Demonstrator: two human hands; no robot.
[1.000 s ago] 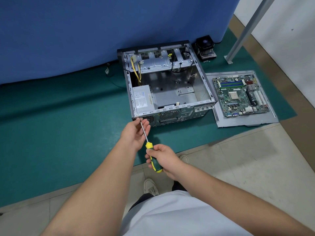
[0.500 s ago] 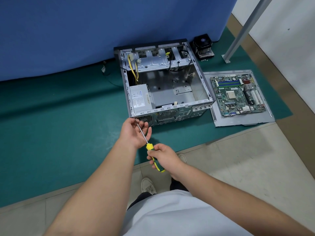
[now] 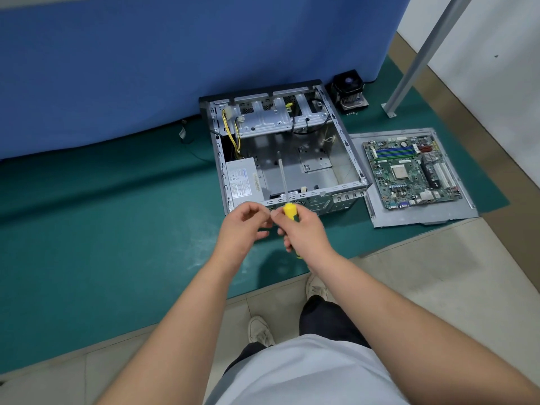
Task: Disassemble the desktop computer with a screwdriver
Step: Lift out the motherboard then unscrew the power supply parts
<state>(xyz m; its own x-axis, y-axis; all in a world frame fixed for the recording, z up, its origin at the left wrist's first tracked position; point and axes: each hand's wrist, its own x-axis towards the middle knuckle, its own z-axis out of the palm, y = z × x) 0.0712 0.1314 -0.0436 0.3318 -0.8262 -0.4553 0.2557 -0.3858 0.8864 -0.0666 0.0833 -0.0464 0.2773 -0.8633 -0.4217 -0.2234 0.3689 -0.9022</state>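
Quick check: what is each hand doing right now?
Left hand: fingers curled; whether it pinches anything cannot be told.
Right hand: grips the screwdriver.

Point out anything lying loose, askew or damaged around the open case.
Nothing looks damaged. A few loose screws lie on the mat beside the cooler fan, easy to lose. The motherboard rests outside the computer case on a metal panel, as expected mid-disassembly.

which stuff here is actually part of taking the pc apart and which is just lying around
Part of the job:
- screwdriver, gripped by the right hand
- left hand, fingers curled, beside it
- open computer case
- power supply, in the case
- motherboard, out on a metal panel
- cooler fan, out behind the case

Lying about:
- blue partition
- metal pole
- green mat
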